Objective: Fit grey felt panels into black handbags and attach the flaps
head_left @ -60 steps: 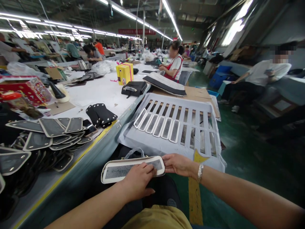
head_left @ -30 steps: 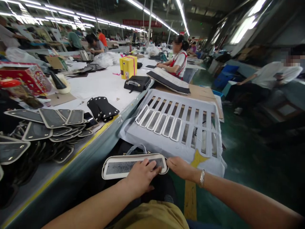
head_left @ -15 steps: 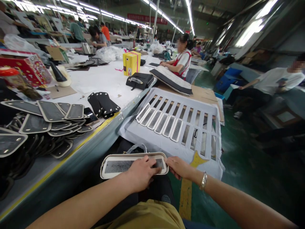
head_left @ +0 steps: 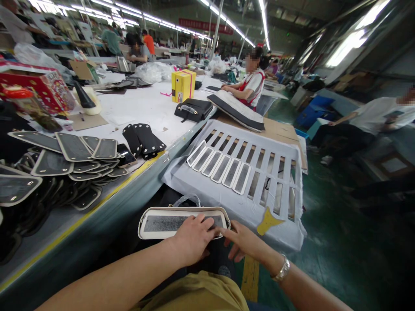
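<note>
A long handbag (head_left: 162, 223) with a pale rim around a grey speckled panel rests across my lap, that side turned up. Behind it shows a plastic-wrapped handle (head_left: 187, 199). My left hand (head_left: 193, 239) lies over the near edge toward the right end, its fingers on the panel and its thumb hidden below. At the right corner, my right hand (head_left: 241, 241) has a thumb and finger around the rim, with the other fingers bent loosely underneath. Several pale-edged grey strips (head_left: 223, 169) lie in a row on the cloth-covered slatted rack (head_left: 207, 186) ahead.
Pale-edged dark panels (head_left: 78, 149) are heaped on the left table, near black cut pieces (head_left: 144, 140) and a phone (head_left: 126, 155). A black bag (head_left: 193, 110) and yellow box (head_left: 183, 86) stand farther back. A co-worker (head_left: 254, 82) sits beyond the rack; another person (head_left: 372, 114) sits right.
My right hand has shifted slightly left and in over the handbag's right corner, closer to my left hand. My left hand stays on the panel. The whole view has tilted a little.
</note>
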Demonstrator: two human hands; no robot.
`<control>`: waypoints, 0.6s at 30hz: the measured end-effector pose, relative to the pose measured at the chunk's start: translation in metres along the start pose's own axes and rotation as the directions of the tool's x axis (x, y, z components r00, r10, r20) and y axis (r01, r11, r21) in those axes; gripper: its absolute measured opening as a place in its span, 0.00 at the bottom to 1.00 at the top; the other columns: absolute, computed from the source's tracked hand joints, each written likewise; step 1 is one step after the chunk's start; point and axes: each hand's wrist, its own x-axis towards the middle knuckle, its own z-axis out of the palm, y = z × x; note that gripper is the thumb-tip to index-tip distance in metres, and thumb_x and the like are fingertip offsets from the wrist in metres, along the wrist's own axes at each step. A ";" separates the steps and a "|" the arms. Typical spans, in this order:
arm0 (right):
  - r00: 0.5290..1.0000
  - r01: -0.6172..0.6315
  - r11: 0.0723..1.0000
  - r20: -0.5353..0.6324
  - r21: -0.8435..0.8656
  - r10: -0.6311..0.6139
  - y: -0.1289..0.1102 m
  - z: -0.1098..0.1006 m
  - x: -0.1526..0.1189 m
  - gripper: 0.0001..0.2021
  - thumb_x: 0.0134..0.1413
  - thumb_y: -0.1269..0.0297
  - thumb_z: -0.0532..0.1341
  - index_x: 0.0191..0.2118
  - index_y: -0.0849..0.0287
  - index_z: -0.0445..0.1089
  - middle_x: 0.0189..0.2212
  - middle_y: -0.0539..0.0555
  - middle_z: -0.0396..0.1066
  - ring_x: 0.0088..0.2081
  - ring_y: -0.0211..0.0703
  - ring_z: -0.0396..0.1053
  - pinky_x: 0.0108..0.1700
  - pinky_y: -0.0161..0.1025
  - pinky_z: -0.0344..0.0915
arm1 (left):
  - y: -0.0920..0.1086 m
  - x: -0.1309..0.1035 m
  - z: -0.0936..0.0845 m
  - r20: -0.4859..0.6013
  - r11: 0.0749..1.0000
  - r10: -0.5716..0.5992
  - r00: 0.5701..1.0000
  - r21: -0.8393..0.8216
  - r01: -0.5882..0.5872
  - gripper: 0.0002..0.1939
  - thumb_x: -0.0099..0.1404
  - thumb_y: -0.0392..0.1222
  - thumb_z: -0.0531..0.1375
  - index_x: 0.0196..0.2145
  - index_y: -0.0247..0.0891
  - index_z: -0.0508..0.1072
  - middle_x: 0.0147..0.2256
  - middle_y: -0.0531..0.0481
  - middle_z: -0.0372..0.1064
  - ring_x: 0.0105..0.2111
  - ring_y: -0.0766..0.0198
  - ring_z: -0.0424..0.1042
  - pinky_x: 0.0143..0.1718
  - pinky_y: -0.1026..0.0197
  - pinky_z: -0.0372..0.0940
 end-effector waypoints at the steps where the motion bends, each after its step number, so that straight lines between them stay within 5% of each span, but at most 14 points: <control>1: 0.999 -0.034 0.998 0.011 0.056 0.033 -0.002 0.006 0.001 0.14 0.53 0.55 0.54 0.41 0.58 0.55 0.28 0.50 0.67 0.19 0.38 0.69 0.19 0.34 0.66 | -0.003 -0.002 -0.002 0.004 0.999 -0.005 1.000 -0.052 0.005 0.31 0.53 0.52 0.64 0.53 0.45 0.63 0.50 0.46 0.63 0.48 0.49 0.61 0.45 0.50 0.61; 5: 0.993 -0.118 0.970 0.053 0.214 0.109 -0.011 0.018 0.004 0.08 0.49 0.67 0.52 0.38 0.57 0.56 0.22 0.46 0.64 0.17 0.34 0.65 0.19 0.32 0.65 | -0.016 -0.012 -0.005 -0.007 0.969 -0.017 1.000 -0.248 0.015 0.42 0.52 0.50 0.65 0.60 0.40 0.52 0.51 0.46 0.64 0.49 0.54 0.61 0.51 0.54 0.59; 9: 0.982 -0.159 0.938 0.149 0.308 0.117 -0.008 0.000 0.006 0.08 0.54 0.60 0.51 0.34 0.60 0.60 0.20 0.47 0.63 0.17 0.34 0.64 0.21 0.34 0.65 | -0.016 -0.016 0.004 -0.048 0.996 0.041 0.998 -0.083 -0.045 0.21 0.59 0.40 0.60 0.50 0.38 0.66 0.51 0.46 0.65 0.47 0.53 0.62 0.48 0.54 0.61; 11: 0.969 -0.167 0.879 0.241 0.446 0.062 0.007 -0.012 0.011 0.17 0.57 0.50 0.49 0.34 0.61 0.62 0.22 0.50 0.65 0.19 0.35 0.65 0.22 0.35 0.65 | -0.014 -0.014 0.008 -0.061 0.998 0.064 0.996 -0.012 -0.065 0.13 0.64 0.38 0.54 0.47 0.38 0.68 0.48 0.45 0.67 0.43 0.55 0.64 0.44 0.55 0.62; 13: 0.976 -0.154 0.775 0.215 0.613 0.025 0.031 -0.014 0.023 0.18 0.59 0.49 0.48 0.36 0.60 0.64 0.24 0.50 0.67 0.21 0.35 0.66 0.24 0.33 0.65 | -0.013 -0.012 0.011 -0.068 0.996 0.092 0.993 0.025 -0.090 0.12 0.66 0.38 0.51 0.45 0.38 0.69 0.46 0.45 0.68 0.42 0.56 0.65 0.43 0.56 0.62; 15: 0.993 -0.116 0.685 0.085 0.719 0.079 0.055 0.001 0.042 0.10 0.60 0.60 0.50 0.34 0.60 0.64 0.26 0.49 0.67 0.25 0.31 0.67 0.30 0.29 0.65 | -0.013 -0.011 0.013 -0.086 0.994 0.106 0.991 0.048 -0.102 0.12 0.66 0.37 0.51 0.45 0.38 0.69 0.46 0.45 0.68 0.42 0.57 0.65 0.43 0.56 0.62; 18: 0.991 -0.127 0.682 0.066 0.720 0.115 0.072 0.049 0.075 0.08 0.60 0.69 0.51 0.34 0.63 0.65 0.29 0.51 0.68 0.30 0.32 0.68 0.37 0.32 0.66 | -0.013 -0.012 0.014 -0.105 0.993 0.106 0.989 0.062 -0.100 0.14 0.66 0.36 0.51 0.48 0.37 0.67 0.48 0.45 0.67 0.42 0.56 0.65 0.42 0.56 0.63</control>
